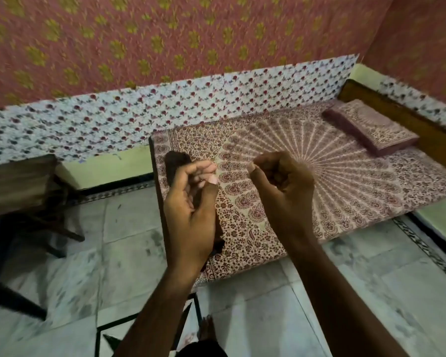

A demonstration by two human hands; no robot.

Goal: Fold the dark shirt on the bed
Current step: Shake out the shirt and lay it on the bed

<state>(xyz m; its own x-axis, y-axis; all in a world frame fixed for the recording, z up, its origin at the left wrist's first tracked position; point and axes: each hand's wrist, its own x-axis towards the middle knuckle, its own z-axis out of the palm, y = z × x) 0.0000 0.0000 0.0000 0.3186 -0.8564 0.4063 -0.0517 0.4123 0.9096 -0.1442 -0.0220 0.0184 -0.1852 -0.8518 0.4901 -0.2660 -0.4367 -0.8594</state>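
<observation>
I see the dark shirt (177,163) lying along the left end of the bed (345,191), mostly hidden behind the left grip (191,199). Only a dark patch above the fingers and another below the wrist show. The left grip is curled, thumb against fingertips, holding nothing I can make out (the frame is blurred). The right grip (281,186) is an empty fist, raised just beside the left one, above the bed's near edge.

Dim, flat indoor light falls on the bed (345,191), leaving only faint shadows. Motion blur smears the wall (165,34) and floor (371,292), and wide-angle distortion bends lines at the edges.
</observation>
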